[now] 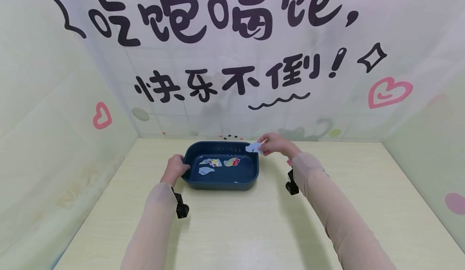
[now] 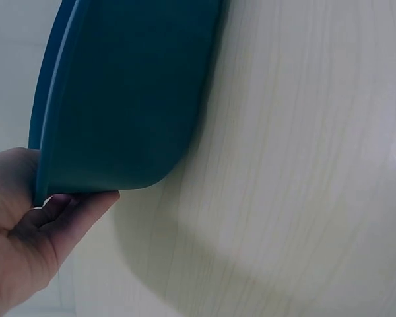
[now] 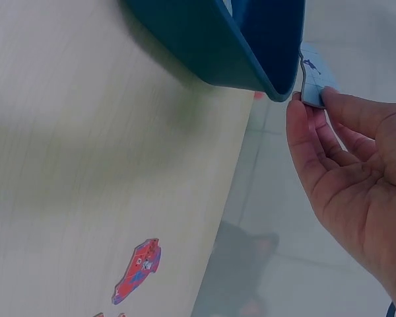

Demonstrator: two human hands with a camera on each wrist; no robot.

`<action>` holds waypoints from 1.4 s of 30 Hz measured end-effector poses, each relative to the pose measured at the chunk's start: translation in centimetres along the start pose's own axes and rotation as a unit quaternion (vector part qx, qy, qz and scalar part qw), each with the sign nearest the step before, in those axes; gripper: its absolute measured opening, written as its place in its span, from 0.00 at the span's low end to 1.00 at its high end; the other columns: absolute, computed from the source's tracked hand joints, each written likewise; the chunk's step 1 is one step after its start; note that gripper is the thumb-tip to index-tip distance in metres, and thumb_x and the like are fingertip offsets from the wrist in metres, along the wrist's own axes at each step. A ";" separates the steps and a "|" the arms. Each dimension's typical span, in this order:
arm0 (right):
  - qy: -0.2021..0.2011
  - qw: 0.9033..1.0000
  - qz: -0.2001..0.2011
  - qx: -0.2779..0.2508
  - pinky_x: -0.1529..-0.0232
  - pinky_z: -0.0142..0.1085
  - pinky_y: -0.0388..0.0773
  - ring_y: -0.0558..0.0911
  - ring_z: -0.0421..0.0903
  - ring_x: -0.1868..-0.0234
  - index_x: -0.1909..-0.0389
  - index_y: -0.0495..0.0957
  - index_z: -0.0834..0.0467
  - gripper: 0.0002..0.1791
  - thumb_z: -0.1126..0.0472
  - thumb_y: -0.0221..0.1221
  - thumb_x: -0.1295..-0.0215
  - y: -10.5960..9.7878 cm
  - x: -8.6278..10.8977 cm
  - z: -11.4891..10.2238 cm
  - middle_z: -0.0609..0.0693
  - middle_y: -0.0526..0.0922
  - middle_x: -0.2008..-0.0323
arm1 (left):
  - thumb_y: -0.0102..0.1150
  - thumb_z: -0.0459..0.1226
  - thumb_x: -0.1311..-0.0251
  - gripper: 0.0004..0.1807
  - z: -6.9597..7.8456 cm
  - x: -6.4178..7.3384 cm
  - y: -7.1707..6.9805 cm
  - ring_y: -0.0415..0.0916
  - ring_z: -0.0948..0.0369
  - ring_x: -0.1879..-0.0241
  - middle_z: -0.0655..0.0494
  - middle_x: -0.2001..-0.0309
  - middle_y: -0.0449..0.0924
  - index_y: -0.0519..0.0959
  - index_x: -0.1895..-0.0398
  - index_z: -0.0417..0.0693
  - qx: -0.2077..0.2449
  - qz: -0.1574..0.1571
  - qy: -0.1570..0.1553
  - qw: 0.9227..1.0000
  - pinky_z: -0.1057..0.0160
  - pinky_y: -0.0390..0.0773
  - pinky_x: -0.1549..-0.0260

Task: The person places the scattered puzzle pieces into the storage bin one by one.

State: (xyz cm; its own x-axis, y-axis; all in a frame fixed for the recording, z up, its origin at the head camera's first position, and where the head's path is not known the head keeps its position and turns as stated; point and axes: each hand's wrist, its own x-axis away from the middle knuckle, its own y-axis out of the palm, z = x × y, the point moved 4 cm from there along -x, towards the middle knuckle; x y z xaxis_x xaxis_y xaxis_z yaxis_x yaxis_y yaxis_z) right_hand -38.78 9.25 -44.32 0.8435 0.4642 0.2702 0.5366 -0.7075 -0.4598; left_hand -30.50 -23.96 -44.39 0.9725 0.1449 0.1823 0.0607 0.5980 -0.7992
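A dark blue rectangular basin [image 1: 221, 186] sits toward the back of the table. My left hand [image 1: 176, 168] grips its left end, fingers beneath the rim on the outer wall, as the left wrist view shows. Over the basin's back right corner, my right hand [image 1: 277, 144] pinches a light-blue flat puzzle piece [image 3: 313, 76] between thumb and fingers. The piece has an irregular edge and a small dark print. Inside the basin lie a pale blue piece [image 1: 206, 170], a piece with yellow and purple print [image 1: 214, 163], and a red and yellow piece [image 1: 231, 162].
Red and purple puzzle pieces [image 3: 138, 269] lie on the pale wood table [image 1: 232, 229], right of the basin. A printed cloth wall [image 1: 218, 120] rises behind the table, with more cloth at both sides. Each wrist wears a small black camera [image 1: 181, 210].
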 end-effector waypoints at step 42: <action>0.038 0.998 -0.049 0.026 0.68 0.39 0.82 0.83 0.48 0.69 0.54 0.73 0.61 0.16 0.68 0.58 0.45 9.5 -13.3 6.3 0.56 0.78 0.63 | 0.53 0.29 0.46 0.14 -0.1 -0.1 0.0 0.77 0.45 0.59 0.31 0.56 0.76 0.74 0.59 0.25 0.000 -0.005 -0.001 1.000 0.56 0.80 0.63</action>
State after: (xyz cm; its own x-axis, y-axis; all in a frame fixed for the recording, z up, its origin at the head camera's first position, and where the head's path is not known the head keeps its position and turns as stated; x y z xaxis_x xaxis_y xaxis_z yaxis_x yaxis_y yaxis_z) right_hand -45.04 -0.29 -57.65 0.7872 0.4867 0.3787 0.6166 -0.6314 -0.4703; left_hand -30.61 -24.05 -44.40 0.9711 0.1409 0.1925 0.0712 0.5990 -0.7976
